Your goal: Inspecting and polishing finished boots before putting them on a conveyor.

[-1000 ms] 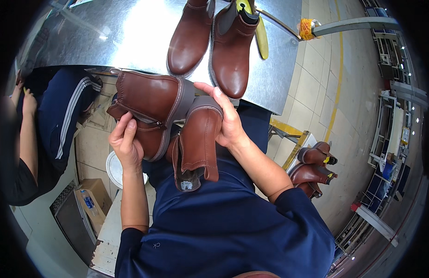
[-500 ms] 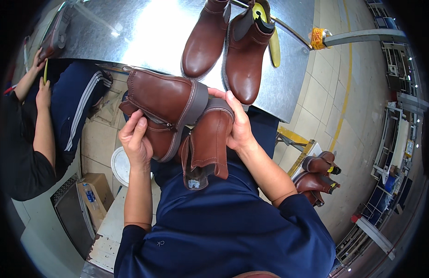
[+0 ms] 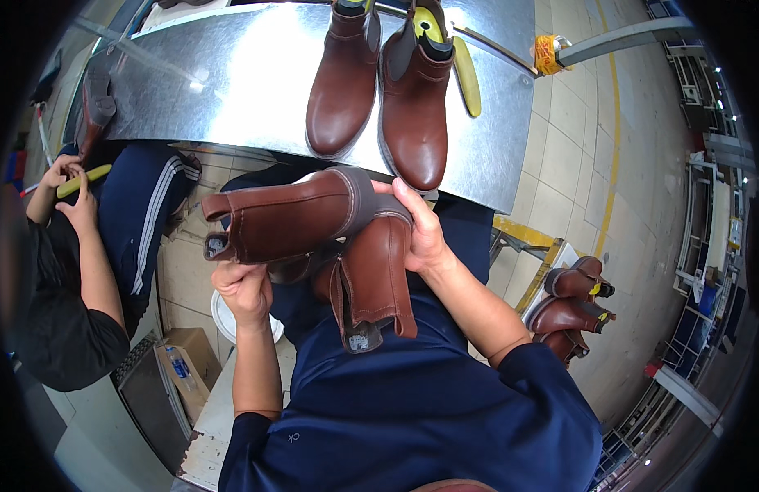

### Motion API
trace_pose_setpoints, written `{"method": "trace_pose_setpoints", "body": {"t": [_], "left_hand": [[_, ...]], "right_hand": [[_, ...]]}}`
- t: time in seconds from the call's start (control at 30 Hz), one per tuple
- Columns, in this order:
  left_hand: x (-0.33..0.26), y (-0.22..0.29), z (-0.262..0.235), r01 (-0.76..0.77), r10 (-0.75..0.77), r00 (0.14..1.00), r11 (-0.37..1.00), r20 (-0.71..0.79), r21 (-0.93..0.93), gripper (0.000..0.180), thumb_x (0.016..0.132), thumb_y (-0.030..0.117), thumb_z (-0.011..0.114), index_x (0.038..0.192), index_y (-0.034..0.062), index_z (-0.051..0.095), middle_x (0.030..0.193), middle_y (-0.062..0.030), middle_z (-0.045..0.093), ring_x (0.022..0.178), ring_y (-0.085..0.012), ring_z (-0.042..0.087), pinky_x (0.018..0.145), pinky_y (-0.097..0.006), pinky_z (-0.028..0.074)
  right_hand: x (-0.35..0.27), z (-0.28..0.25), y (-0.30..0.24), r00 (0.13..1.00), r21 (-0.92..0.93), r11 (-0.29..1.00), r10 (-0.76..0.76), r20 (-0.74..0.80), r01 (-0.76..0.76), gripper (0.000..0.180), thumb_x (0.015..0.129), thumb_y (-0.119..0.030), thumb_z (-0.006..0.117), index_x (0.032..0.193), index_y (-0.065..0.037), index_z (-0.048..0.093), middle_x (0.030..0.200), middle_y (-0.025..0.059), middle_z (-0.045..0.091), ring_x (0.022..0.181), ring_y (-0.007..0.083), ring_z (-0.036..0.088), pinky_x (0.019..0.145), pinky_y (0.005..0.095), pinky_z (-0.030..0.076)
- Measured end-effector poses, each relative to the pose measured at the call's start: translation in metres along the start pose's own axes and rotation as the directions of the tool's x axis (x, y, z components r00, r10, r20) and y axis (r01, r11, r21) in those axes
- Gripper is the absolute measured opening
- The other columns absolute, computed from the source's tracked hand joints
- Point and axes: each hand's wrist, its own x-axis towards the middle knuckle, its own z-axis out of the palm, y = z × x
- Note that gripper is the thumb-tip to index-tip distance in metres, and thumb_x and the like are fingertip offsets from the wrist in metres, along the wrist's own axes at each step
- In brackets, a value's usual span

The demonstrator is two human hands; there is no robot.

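Observation:
Two brown leather ankle boots are in front of my body, their grey heels close together. My right hand (image 3: pixel 420 225) is wrapped round the heel end of both, thumb on top. The left boot (image 3: pixel 293 209) lies sideways, its back seam upward and its pull tab and opening toward the left. Under its shaft, my left hand (image 3: pixel 243 289) pinches the edge near the opening; the fingertips are partly hidden. The right boot (image 3: pixel 378 275) hangs with its opening toward me, showing a zip down its side and a pale label inside. Both toes are mostly hidden.
On the metal table (image 3: pixel 232 82) stand two more brown boots (image 3: pixel 416 115), with a yellow-green strip (image 3: pixel 467 78) beside them. Several boots (image 3: pixel 572 303) lie on a stand at right. A co-worker (image 3: pixel 76 287) at left holds a yellow-green piece. A cardboard box (image 3: pixel 191 361) stands at lower left.
The left boot has rolled so its back seam faces up instead of its zipped side. My left hand has shifted slightly down, under the shaft. The right hand keeps its hold.

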Motion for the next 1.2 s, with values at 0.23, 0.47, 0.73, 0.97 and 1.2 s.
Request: {"method": "trace_pose_setpoints", "body": {"t": [0.23, 0.47, 0.73, 0.97, 1.2], "left_hand": [[0.000, 0.019, 0.029, 0.106, -0.106, 0.993, 0.994, 0.042, -0.006, 0.039, 0.088, 0.002, 0.072, 0.125, -0.0094, 0.068, 0.134, -0.0239, 0.066, 0.127, -0.0368, 0.063, 0.117, -0.051, 0.040], [0.020, 0.043, 0.054, -0.352, 0.141, 0.877, 0.840, 0.458, 0.414, 0.047, 0.076, 0.015, 0.089, 0.117, 0.0001, 0.072, 0.129, -0.0194, 0.069, 0.127, -0.0432, 0.062, 0.115, -0.065, 0.038], [0.019, 0.053, 0.056, -0.556, 0.178, 0.747, 0.695, 0.640, 0.456, 0.027, 0.067, 0.025, 0.085, 0.086, 0.0074, 0.079, 0.117, -0.0064, 0.076, 0.122, -0.0427, 0.067, 0.112, -0.070, 0.039], [0.016, 0.065, 0.072, -0.660, 0.157, 0.669, 0.575, 0.726, 0.484, 0.017, 0.067, 0.026, 0.078, 0.078, 0.0131, 0.075, 0.118, -0.0001, 0.076, 0.121, -0.0374, 0.067, 0.113, -0.068, 0.040], [0.009, 0.062, 0.080, -0.700, 0.132, 0.586, 0.579, 0.799, 0.417, 0.012, 0.066, 0.021, 0.075, 0.066, 0.0118, 0.068, 0.124, 0.0006, 0.075, 0.124, -0.0362, 0.066, 0.112, -0.066, 0.041]], "right_hand": [[0.002, -0.016, -0.002, 0.998, 0.089, 0.994, 0.063, 0.011, -0.064, 0.051, 0.111, -0.040, 0.045, 0.134, 0.001, 0.062, 0.123, 0.0136, 0.071, 0.105, 0.0227, 0.071, 0.093, 0.0391, 0.059], [-0.002, -0.026, -0.007, 0.998, 0.150, 0.987, 0.057, 0.042, -0.063, 0.052, 0.110, -0.042, 0.045, 0.131, 0.001, 0.064, 0.121, 0.0142, 0.072, 0.108, 0.0240, 0.071, 0.098, 0.0400, 0.057], [-0.006, -0.036, -0.006, 0.993, 0.218, 0.975, 0.007, 0.119, -0.033, 0.053, 0.109, -0.043, 0.045, 0.130, 0.001, 0.065, 0.120, 0.0148, 0.073, 0.107, 0.0247, 0.071, 0.099, 0.0405, 0.056], [-0.011, -0.027, -0.013, 0.994, 0.207, 0.977, 0.036, 0.105, -0.057, 0.052, 0.107, -0.045, 0.046, 0.127, -0.001, 0.066, 0.118, 0.0142, 0.073, 0.106, 0.0240, 0.070, 0.099, 0.0389, 0.054], [-0.020, -0.038, -0.013, 0.998, 0.161, 0.987, 0.036, -0.048, -0.028, 0.051, 0.105, -0.047, 0.049, 0.124, -0.003, 0.068, 0.118, 0.0141, 0.073, 0.103, 0.0242, 0.071, 0.095, 0.0389, 0.055]]}}
